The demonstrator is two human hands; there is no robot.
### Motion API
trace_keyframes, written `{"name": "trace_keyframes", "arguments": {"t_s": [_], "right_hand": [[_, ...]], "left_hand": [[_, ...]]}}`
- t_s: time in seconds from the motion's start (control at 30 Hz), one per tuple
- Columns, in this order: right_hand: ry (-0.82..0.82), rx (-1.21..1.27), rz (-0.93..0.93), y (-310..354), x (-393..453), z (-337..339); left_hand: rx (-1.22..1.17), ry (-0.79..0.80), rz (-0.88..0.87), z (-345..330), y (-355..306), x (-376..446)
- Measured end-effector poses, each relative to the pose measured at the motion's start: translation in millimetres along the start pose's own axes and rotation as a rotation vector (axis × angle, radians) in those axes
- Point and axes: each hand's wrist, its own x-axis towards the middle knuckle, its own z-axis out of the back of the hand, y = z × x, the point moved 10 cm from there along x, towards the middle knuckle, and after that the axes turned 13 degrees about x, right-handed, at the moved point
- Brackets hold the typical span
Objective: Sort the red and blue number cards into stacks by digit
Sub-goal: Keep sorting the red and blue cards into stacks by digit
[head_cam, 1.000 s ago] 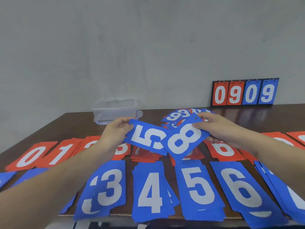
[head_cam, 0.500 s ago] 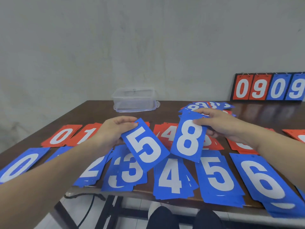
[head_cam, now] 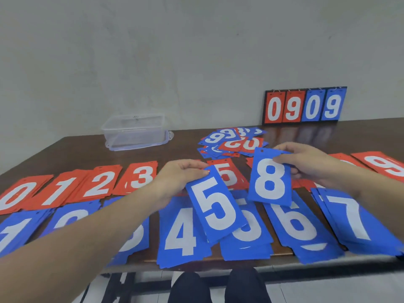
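My left hand [head_cam: 179, 178] pinches the top edge of a blue 5 card [head_cam: 215, 204], which hangs tilted over the blue 5 stack [head_cam: 251, 239]. My right hand [head_cam: 306, 162] grips a blue 8 card [head_cam: 270, 182] by its top right corner, above the blue 6 stack [head_cam: 299, 228]. Blue stacks of 1 [head_cam: 15, 230], 4 [head_cam: 180, 232] and 7 [head_cam: 354, 221] line the near edge. Red stacks 0 [head_cam: 15, 195], 1 [head_cam: 59, 189], 2 [head_cam: 100, 182], 3 [head_cam: 141, 177] and 5 [head_cam: 227, 173] form the row behind. An unsorted pile [head_cam: 231, 142] lies further back.
A clear plastic box [head_cam: 135, 131] stands at the back left of the dark wooden table [head_cam: 76, 149]. A scoreboard [head_cam: 303, 106] reading 0909 leans on the wall at the back right. A red 9 stack [head_cam: 382, 165] lies at the far right. My knees show below the table edge.
Both hands have moved apart: the 5 card came down and toward me over the blue 5 stack, while the 8 card shifted right. The camera has tilted down.
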Motion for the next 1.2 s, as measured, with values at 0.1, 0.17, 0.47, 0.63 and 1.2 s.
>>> {"name": "trace_keyframes", "arguments": {"t_s": [0.1, 0.17, 0.47, 0.63, 1.2], "right_hand": [[-0.053, -0.021, -0.007, -10.5, -9.4, 30.5], [-0.089, -0.019, -0.009, -18.0, -16.2, 51.2], [-0.245, 0.047, 0.003, -39.7, -39.3, 127.1], [-0.329, 0.112, -0.006, -48.0, -52.2, 179.9], [-0.397, -0.304, -0.015, -77.5, -92.3, 277.6]], "left_hand": [[0.118, 0.068, -0.040, -32.0, -9.0, 12.2], [0.305, 0.088, -0.115, -50.8, -17.0, 19.1], [0.884, 0.023, -0.378, -96.9, -48.7, 38.8], [0.904, 0.021, -0.430, -119.0, -72.6, 49.2], [0.734, 0.188, -0.635, -280.2, -142.5, 73.7]]}}
